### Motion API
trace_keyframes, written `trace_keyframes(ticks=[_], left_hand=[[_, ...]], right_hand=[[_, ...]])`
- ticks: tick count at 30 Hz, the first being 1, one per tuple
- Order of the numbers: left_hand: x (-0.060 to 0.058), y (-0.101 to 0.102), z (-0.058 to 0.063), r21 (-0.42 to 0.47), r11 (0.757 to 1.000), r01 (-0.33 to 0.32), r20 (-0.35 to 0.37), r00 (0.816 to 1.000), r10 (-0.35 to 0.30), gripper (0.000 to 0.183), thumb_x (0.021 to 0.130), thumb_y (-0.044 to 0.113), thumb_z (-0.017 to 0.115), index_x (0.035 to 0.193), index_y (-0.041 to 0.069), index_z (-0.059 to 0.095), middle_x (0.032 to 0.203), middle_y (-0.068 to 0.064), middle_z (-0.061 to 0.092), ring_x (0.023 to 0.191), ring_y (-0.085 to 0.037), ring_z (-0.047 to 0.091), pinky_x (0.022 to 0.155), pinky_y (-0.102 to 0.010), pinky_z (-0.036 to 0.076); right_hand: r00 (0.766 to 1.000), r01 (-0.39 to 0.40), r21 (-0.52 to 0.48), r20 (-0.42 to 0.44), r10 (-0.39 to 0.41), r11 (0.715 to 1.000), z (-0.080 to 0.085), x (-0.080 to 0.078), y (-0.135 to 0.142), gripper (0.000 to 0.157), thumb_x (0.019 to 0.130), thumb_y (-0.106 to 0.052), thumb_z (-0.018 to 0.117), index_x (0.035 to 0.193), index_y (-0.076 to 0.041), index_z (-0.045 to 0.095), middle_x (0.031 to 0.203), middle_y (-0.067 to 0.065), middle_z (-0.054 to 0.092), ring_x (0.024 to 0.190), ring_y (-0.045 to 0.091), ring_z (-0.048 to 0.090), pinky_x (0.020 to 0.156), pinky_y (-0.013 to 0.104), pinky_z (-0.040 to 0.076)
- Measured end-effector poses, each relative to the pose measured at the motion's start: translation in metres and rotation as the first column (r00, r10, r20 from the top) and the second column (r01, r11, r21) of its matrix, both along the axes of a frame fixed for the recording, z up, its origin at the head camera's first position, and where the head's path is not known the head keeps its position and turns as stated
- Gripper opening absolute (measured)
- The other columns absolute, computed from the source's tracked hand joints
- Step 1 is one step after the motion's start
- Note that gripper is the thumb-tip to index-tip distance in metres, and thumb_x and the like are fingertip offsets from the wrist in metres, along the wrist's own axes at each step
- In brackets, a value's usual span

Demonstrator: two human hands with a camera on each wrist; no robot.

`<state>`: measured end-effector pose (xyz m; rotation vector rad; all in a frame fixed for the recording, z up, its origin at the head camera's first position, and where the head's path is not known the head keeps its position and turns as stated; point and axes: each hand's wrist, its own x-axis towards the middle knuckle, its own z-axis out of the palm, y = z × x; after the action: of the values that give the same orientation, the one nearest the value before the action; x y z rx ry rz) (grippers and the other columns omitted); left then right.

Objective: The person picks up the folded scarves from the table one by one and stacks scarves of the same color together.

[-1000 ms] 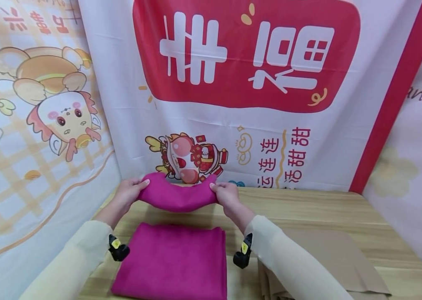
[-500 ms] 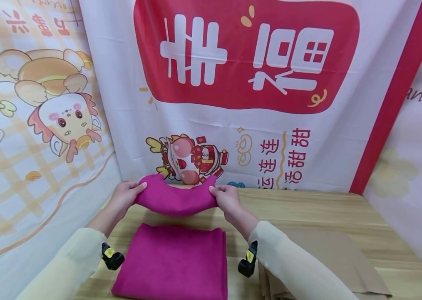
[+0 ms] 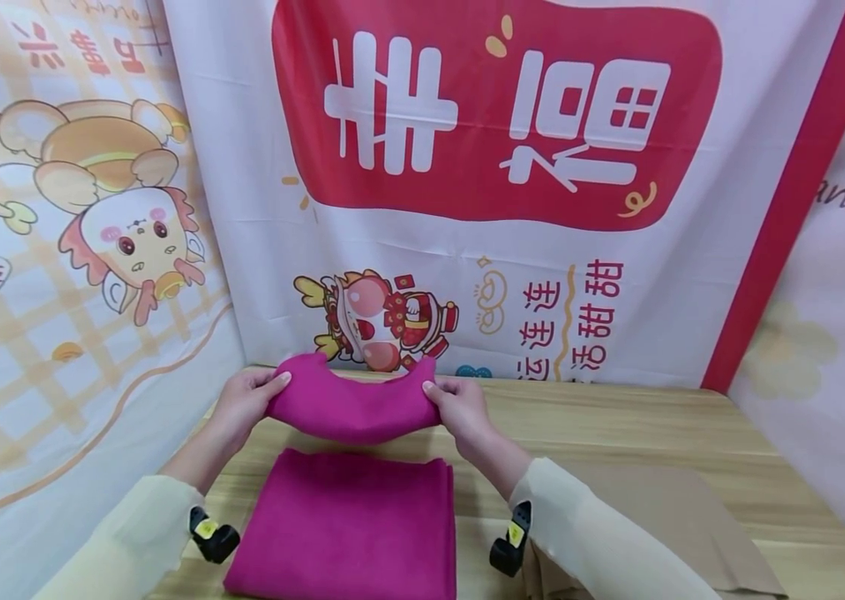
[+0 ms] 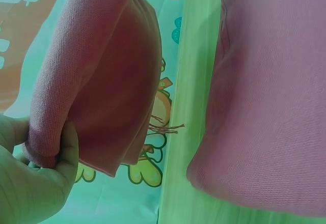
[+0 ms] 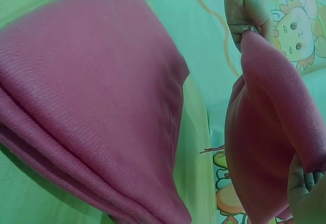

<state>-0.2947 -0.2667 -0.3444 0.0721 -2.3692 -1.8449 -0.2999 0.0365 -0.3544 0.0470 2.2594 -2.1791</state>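
Note:
In the head view my left hand and right hand pinch the two ends of a magenta cloth. It hangs between them above the table, its upper edge sagging in the middle. Its material looks knitted in the left wrist view, where a few loose threads stick out beside it. Nearer to me lies a folded magenta cloth, a thick flat rectangle; its stacked layers show in the right wrist view. Whether the two magenta pieces are joined cannot be seen; a gap separates them in view.
On the right of the wood-grain table lies a folded brown cloth, partly under my right sleeve. A printed white-and-red hanging closes off the back. Another printed sheet stands along the left side.
Both hands have come slightly lower and nearer to me, still gripping the ends of the held cloth. My forearms have spread a little apart. The folded magenta cloth has stayed put.

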Motion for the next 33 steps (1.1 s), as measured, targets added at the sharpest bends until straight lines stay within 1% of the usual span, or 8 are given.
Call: trace_keyframes(ticks=[4,9,16,19,22,26,30,33], left_hand=[[0.006,0.001,0.0,0.028,1.0,0.003,-0.004,1.0,-0.003,0.043,0.098,0.022,0.06,0.124,-0.012,0.058,0.073,0.01,0.064,0.063,-0.002,0.059,0.061,-0.02,0.051],[0.014,0.003,0.001,0.046,0.999,-0.01,0.003,1.0,0.01,0.049,0.098,0.023,0.061,0.13,-0.013,0.052,0.076,0.011,0.065,0.065,-0.002,0.06,0.063,-0.02,0.052],[0.023,0.003,0.0,0.025,1.0,-0.015,0.001,1.0,0.015,0.052,0.098,0.027,0.061,0.13,-0.014,0.052,0.08,0.009,0.066,0.069,-0.003,0.061,0.066,-0.021,0.052],[0.028,0.003,-0.001,0.018,1.0,-0.021,0.001,1.0,0.021,0.051,0.097,0.028,0.061,0.128,-0.013,0.054,0.079,0.009,0.066,0.069,-0.003,0.06,0.066,-0.021,0.052],[0.031,0.003,-0.001,0.017,0.999,-0.027,0.0,1.0,0.027,0.049,0.097,0.028,0.062,0.125,-0.012,0.057,0.078,0.008,0.066,0.068,-0.004,0.059,0.065,-0.022,0.051],[0.035,0.003,-0.002,0.011,1.0,-0.027,-0.005,1.0,0.028,0.048,0.097,0.028,0.062,0.124,-0.011,0.058,0.076,0.008,0.066,0.068,-0.004,0.059,0.065,-0.022,0.051],[0.038,0.003,-0.003,-0.002,1.0,-0.017,-0.008,1.0,0.017,0.05,0.097,0.029,0.061,0.126,-0.011,0.057,0.079,0.008,0.066,0.07,-0.004,0.06,0.066,-0.022,0.052],[0.041,0.002,-0.004,-0.004,1.0,-0.016,-0.008,1.0,0.016,0.052,0.097,0.031,0.061,0.127,-0.012,0.055,0.08,0.008,0.067,0.071,-0.004,0.06,0.067,-0.022,0.052]], right_hand=[[1.0,-0.006,-0.013,-0.004,0.006,1.0,-0.001,0.004,0.002,0.023,0.097,-0.017,0.062,0.109,0.0,0.072,0.094,0.008,0.068,0.071,0.01,0.061,0.066,0.025,0.053],[1.0,-0.017,-0.008,-0.001,0.017,1.0,-0.003,0.01,0.004,0.023,0.097,-0.018,0.062,0.106,0.0,0.073,0.087,0.007,0.068,0.07,0.01,0.06,0.064,0.024,0.051],[1.0,-0.014,0.012,-0.026,0.014,1.0,-0.003,0.019,0.006,0.024,0.097,-0.019,0.063,0.104,0.002,0.072,0.085,0.007,0.067,0.069,0.011,0.059,0.063,0.024,0.05],[0.999,-0.015,0.005,-0.032,0.015,1.0,-0.003,0.023,0.006,0.025,0.096,-0.019,0.064,0.106,0.003,0.072,0.087,0.007,0.068,0.07,0.01,0.059,0.063,0.024,0.05],[0.999,-0.022,-0.001,-0.029,0.022,1.0,-0.004,0.026,0.007,0.025,0.096,-0.018,0.063,0.108,0.003,0.071,0.09,0.007,0.068,0.069,0.01,0.059,0.063,0.024,0.05],[0.999,-0.035,-0.008,-0.009,0.035,0.999,-0.003,0.03,0.008,0.026,0.097,-0.018,0.062,0.109,0.003,0.07,0.087,0.008,0.068,0.068,0.01,0.059,0.063,0.024,0.051],[0.999,-0.045,-0.016,0.0,0.045,0.999,-0.003,0.033,0.009,0.026,0.097,-0.018,0.062,0.109,0.003,0.07,0.085,0.007,0.067,0.069,0.011,0.06,0.064,0.024,0.052],[0.999,-0.047,-0.018,-0.011,0.047,0.999,-0.004,0.035,0.009,0.026,0.097,-0.019,0.062,0.108,0.003,0.07,0.085,0.007,0.067,0.07,0.011,0.059,0.065,0.024,0.051]])
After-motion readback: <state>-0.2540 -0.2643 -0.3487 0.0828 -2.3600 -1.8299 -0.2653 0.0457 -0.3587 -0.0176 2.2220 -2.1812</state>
